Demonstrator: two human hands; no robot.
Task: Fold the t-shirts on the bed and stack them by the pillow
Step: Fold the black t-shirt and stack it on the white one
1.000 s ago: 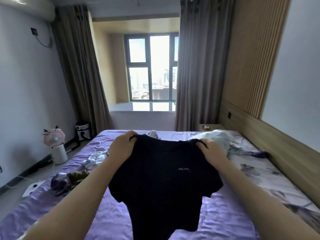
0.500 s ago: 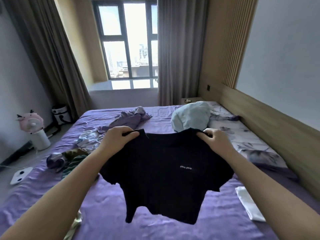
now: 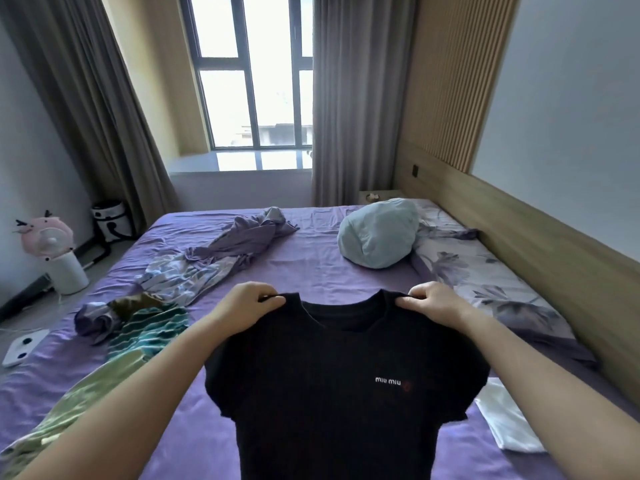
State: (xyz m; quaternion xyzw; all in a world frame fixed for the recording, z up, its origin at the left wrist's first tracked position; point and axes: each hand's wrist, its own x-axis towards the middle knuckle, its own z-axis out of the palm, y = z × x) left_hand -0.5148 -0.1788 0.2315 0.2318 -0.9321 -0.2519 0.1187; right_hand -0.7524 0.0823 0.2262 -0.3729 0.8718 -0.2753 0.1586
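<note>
A black t-shirt (image 3: pixel 339 386) with small white lettering hangs spread in front of me over the purple bed (image 3: pixel 304 268). My left hand (image 3: pixel 247 306) pinches its left shoulder and my right hand (image 3: pixel 434 303) pinches its right shoulder. Loose clothes lie on the bed's left side: a purple and pale blue garment (image 3: pixel 221 258), a teal striped one (image 3: pixel 152 330) and a green one (image 3: pixel 79 400). A folded white piece (image 3: pixel 505 424) lies at the right, by a floral pillow (image 3: pixel 498 292). A light blue pillow (image 3: pixel 379 237) sits farther back.
A wooden headboard (image 3: pixel 554 251) runs along the bed's right side. On the floor at the left stand a pink fan (image 3: pixel 52 251) and a small bin (image 3: pixel 110 220). Curtains frame the window (image 3: pixel 252 71) beyond the bed.
The view has tipped down toward the bed. Both hands have lowered the black t-shirt closer to the sheet, still holding it by the shoulders.
</note>
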